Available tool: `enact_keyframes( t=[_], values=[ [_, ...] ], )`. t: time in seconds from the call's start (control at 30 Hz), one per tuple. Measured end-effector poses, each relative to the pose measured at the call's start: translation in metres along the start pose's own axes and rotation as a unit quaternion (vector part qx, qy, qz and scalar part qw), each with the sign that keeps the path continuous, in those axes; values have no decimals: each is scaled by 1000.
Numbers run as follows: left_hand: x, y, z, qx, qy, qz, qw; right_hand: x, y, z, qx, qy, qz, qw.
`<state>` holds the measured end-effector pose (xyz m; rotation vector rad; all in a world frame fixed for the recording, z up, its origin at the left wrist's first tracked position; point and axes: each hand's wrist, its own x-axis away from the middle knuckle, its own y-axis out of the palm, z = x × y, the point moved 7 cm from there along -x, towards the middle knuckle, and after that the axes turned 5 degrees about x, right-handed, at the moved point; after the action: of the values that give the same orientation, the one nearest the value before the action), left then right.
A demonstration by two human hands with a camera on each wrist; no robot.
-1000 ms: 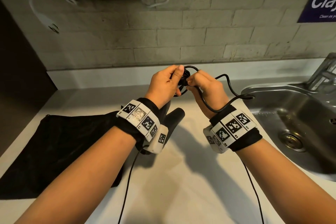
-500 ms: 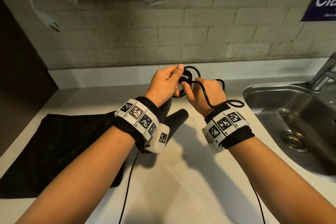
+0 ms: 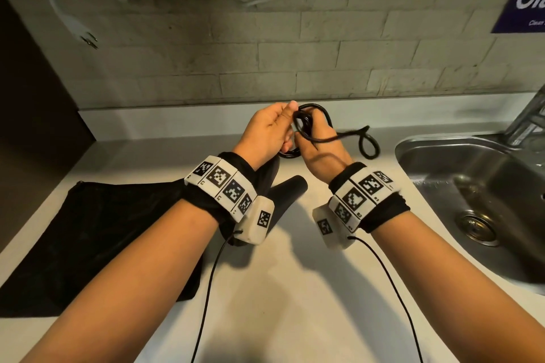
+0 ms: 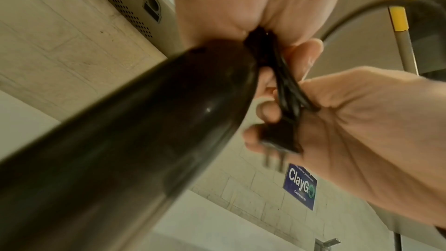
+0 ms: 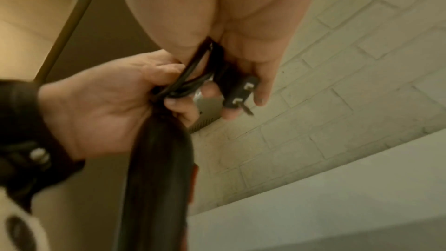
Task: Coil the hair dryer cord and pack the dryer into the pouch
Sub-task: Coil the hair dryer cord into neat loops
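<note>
The hair dryer cord (image 3: 312, 127) is gathered in black loops held above the rear of the worktop (image 3: 265, 289), between both hands; one loose loop hangs out toward the sink (image 3: 472, 186) at the worktop's right edge. The left hand (image 3: 265, 135) has its fingers curled round the bundle where it leaves the dryer (image 4: 120, 140), whose black body hangs below the left wrist, its handle end showing above the worktop. The right hand (image 3: 320, 147) pinches the loops from the other side and holds the plug (image 5: 237, 93) between its fingertips, prongs pointing outward. The pouch (image 3: 103, 233), black and flat, lies on the worktop against the left edge, partly beneath the left forearm. Both wrists carry bands with printed markers. A tiled wall rises behind the rear edge, with a blue sign (image 3: 525, 0) at its upper right.
</note>
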<state>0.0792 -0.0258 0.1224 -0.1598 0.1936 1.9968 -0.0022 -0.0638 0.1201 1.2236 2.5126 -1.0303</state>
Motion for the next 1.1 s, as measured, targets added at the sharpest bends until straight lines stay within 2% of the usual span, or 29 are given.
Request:
enact_keyframes(
  t=[0.07,0.2,0.27,0.37,0.43,0.53,0.57,0.6,0.7,0.77,0.9,1.0,1.1],
  values=[
    [-1,-2,1,-11,-1,5,1000,6,0,10,16,-12,-24,1000],
    [0,-13,4,-20,6,27,999,21,2,57,141,80,-127,979],
    [0,-14,4,-12,1,30,999,28,0,87,253,146,-174,940],
    [0,-15,4,-16,0,30,999,45,2,124,390,224,-260,854],
    [1,-15,5,-18,3,23,1000,52,4,135,418,243,-279,830],
    [2,-10,4,-15,2,14,1000,55,12,139,435,249,-290,815],
    [2,-8,4,-12,3,11,1000,52,14,136,432,242,-281,822],
    [3,-7,4,-12,5,8,1000,47,16,129,413,226,-257,844],
    [4,-5,4,-24,13,-6,1000,28,15,83,265,123,-144,945],
    [4,-6,4,-29,14,-12,999,23,13,50,164,80,-102,978],
    [4,-7,4,-31,15,-13,999,18,18,23,53,41,-83,994],
    [4,-7,5,-32,15,-16,999,15,26,27,-1,53,-93,994],
    [6,-3,5,-22,10,-28,999,16,24,33,-26,68,-73,995]
  ],
)
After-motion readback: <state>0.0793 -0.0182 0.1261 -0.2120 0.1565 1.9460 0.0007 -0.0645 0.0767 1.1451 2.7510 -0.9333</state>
